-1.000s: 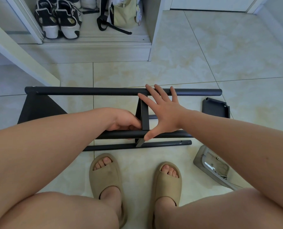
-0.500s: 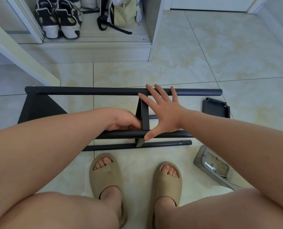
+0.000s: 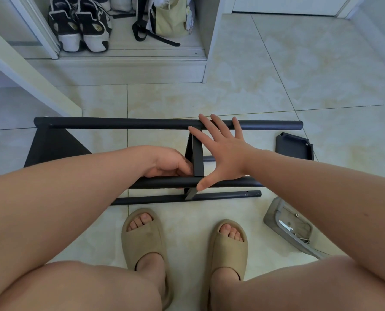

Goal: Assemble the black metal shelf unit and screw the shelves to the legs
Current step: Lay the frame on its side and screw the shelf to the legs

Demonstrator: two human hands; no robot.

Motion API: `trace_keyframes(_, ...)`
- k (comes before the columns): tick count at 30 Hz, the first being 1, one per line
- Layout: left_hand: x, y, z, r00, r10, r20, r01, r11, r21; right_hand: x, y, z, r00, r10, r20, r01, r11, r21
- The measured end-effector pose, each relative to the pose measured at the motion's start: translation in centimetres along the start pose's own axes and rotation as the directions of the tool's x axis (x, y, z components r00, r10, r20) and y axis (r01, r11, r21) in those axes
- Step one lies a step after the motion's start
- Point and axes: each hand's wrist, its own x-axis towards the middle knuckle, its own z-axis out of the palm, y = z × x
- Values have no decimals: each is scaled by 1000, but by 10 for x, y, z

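1. Black shelf unit (image 3: 50,149) lies sideways on tile floor (image 3: 277,86).
2. R hand (image 3: 225,153) spread wide, fingers on far leg (image 3: 119,123), thumb on near leg (image 3: 160,183).
3. L hand (image 3: 169,163) curled against mid shelf (image 3: 197,158), can't tell if gripping anything.

Both bare forearms (image 3: 86,187) are extended forward and angled in toward centre frame. Right hand (image 3: 223,151) is spread flat, palm down, fingers (image 3: 217,126) straight and fanned away, thumb (image 3: 204,184) stretched back toward the body. Left hand (image 3: 171,163) is held just beside it, back up, fingers curled under; a grip cannot be confirmed.
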Motion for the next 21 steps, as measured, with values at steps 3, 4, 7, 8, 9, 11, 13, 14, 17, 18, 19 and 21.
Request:
trace_keyframes(3, 0, 1, 1, 999, -31, 13, 32, 999, -35, 0, 0, 0, 1000, -1, 1, 1, 1000, -3)
trace_keyframes(4, 1, 1, 1, 999, -46, 9, 46, 998, -33, 0, 0, 0, 1000, -2, 0, 2, 1000, -2)
trace_keyframes(7, 4, 1, 2, 998, -56, -41, 57, 998, 16, 0, 0, 0, 1000, -4, -2, 4, 1000, 0)
trace_keyframes(8, 4, 1, 2, 998, -43, -40, 45, 998, 34, 0, 0, 0, 1000, -4, -1, 4, 1000, 0)
trace_keyframes(9, 4, 1, 3, 999, -29, -28, 31, 998, 51, 0, 0, 0, 1000, -4, 0, 4, 1000, 0)
trace_keyframes(11, 4, 1, 2, 1000, -11, -18, 12, 998, 61, 0, 0, 0, 1000, -4, -2, 4, 1000, 4)
trace_keyframes(13, 3, 0, 0, 1000, -6, -11, 6, 999, 48, 0, 1, 0, 1000, -5, -1, 5, 1000, 5)
trace_keyframes(14, 3, 0, 0, 1000, -6, -6, 6, 999, 41, 1, 1, 0, 1000, -5, 0, 5, 1000, 5)
trace_keyframes(17, 2, 0, 0, 1000, -24, 9, 23, 1000, 17, 1, 1, 0, 1000, -4, -1, 4, 1000, 4)
trace_keyframes(18, 2, 0, 0, 999, -35, 18, 35, 999, 9, 1, 1, 0, 1000, -3, 0, 3, 1000, 5)
trace_keyframes(19, 2, 1, 1, 999, -44, 18, 44, 999, 8, 1, 1, 0, 1000, -3, 1, 3, 1000, 4)
trace_keyframes(21, 3, 2, 2, 999, -38, -6, 38, 998, 40, 1, 1, 0, 1000, -4, 0, 4, 1000, 3)
